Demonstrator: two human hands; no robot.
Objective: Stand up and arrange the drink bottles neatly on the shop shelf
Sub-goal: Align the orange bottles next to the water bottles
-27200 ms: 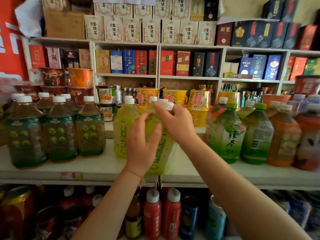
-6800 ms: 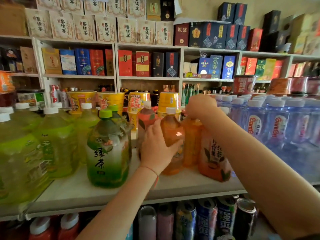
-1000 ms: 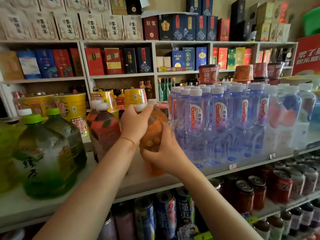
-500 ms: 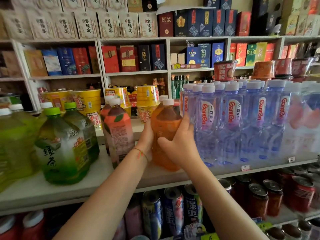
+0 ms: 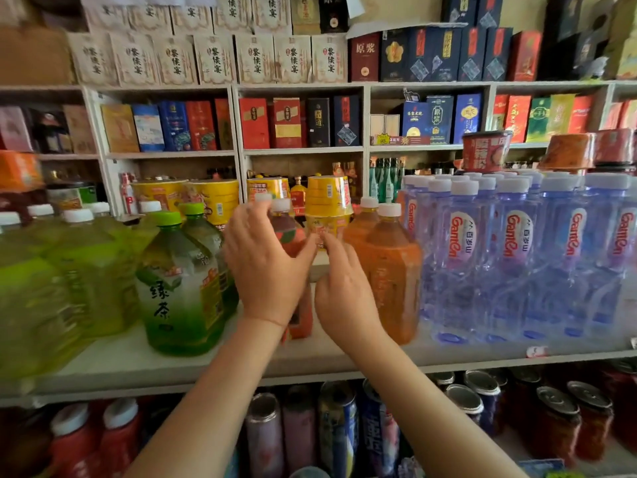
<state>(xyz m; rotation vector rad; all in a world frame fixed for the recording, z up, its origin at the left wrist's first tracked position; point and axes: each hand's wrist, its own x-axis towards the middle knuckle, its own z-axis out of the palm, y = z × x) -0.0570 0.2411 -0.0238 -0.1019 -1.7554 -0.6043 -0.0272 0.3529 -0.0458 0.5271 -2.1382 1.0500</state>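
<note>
While both hands hover unclenched, left hand (image 5: 267, 267) before red tea bottle (image 5: 292, 236), right hand (image 5: 344, 294) beside orange bottle (image 5: 393, 270)

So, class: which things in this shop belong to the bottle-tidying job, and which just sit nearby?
Job: left hand, right hand, red-labelled tea bottle, orange tea bottle, white shelf.
Nearby: yellow noodle tubs, clear blue water bottles, boxed liquor.

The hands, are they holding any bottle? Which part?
Nothing is held. The left hand is spread open in front of the red-labelled bottle, the right hand open beside the orange bottle.
</note>
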